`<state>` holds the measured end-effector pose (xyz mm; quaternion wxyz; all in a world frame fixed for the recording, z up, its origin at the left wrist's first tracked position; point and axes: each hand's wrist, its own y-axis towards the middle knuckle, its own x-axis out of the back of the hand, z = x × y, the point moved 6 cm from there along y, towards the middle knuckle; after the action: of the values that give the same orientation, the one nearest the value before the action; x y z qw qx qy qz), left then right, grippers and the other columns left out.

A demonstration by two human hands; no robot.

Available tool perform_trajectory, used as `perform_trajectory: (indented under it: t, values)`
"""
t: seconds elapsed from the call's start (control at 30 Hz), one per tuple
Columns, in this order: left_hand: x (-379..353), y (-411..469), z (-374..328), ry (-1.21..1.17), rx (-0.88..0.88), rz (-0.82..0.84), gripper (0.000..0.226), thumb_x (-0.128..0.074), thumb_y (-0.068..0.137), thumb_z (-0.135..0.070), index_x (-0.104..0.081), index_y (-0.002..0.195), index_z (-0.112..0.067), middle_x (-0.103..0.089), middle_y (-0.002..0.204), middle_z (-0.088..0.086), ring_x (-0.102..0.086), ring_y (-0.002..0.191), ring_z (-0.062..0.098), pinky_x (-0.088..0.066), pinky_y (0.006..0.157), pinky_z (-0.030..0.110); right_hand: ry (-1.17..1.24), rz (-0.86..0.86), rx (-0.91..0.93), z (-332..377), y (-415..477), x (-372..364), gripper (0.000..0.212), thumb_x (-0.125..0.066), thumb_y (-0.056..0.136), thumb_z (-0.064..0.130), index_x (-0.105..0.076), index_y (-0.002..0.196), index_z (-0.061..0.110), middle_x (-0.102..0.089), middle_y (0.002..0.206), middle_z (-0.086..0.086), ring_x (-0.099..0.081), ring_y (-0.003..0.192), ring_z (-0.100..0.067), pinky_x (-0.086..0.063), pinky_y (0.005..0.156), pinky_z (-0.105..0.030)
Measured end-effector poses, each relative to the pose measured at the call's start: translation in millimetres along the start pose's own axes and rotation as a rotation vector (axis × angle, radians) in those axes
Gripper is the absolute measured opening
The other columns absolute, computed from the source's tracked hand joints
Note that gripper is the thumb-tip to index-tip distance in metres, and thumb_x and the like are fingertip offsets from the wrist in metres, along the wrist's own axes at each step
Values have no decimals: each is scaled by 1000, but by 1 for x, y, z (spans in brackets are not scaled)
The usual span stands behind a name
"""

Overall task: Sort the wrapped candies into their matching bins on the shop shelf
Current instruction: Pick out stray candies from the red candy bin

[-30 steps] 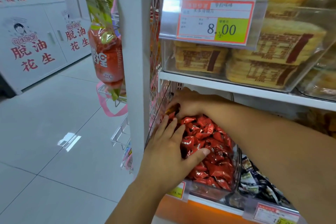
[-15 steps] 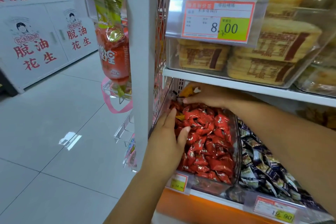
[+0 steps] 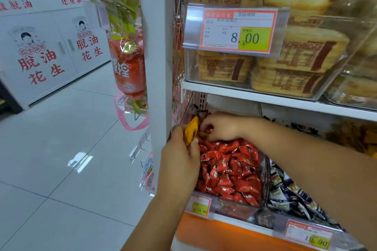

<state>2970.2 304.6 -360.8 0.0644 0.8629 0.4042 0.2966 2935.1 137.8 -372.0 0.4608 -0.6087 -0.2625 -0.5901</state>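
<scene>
Shop shelf (image 3: 265, 98): clear bin (image 3: 234, 208) full of red candies (image 3: 230, 169); left hand (image 3: 179, 161) grips yellow candy (image 3: 190, 131); right hand (image 3: 222, 128) grip unclear.

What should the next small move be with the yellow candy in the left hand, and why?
Probably lift the yellow candy out of the bin of red candies, since it does not match them. The left hand pinches it at the bin's left wall, while the right hand curls among the red ones at the back.

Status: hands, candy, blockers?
Left hand grips yellow candy. Right hand at back of red candy bin, grip unclear. Shelf post beside left hand.
</scene>
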Motion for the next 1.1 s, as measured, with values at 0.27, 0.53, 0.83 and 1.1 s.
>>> perform_trajectory:
  t: [0.27,0.53,0.83,1.1]
  values:
    - [-8,-1,4,-92,62,12,17,-51,91,-10,-46,101,-23,-62,86,-4,-58,69,9,-47,63,29,271,-255,-155,-36,-17,24,12,-56,94,34,-60,103,29,-64,106,-2,-59,86,-18,-43,70,-24]
    - [-4,-4,2,-121,24,15,19,-51,94,-11,-45,90,-29,-57,69,-3,-48,51,7,-38,48,18,210,4,41,9,21,7,32,-50,95,12,-60,125,19,-62,118,-1,-58,96,-15,-39,74,-13]
    - [-6,-1,0,-139,33,-6,21,-50,92,-10,-45,91,-30,-57,74,-3,-51,57,7,-38,50,17,361,-198,-60,-7,15,17,14,-71,84,27,-73,96,21,-66,93,10,-58,88,-7,-40,66,-14]
    - [-10,9,-8,-156,38,14,32,-58,93,-25,-54,124,-30,-61,95,-13,-54,76,-5,-44,71,14,696,-214,-81,-14,-54,44,16,-57,93,33,-63,98,19,-60,95,6,-55,83,-7,-36,60,0]
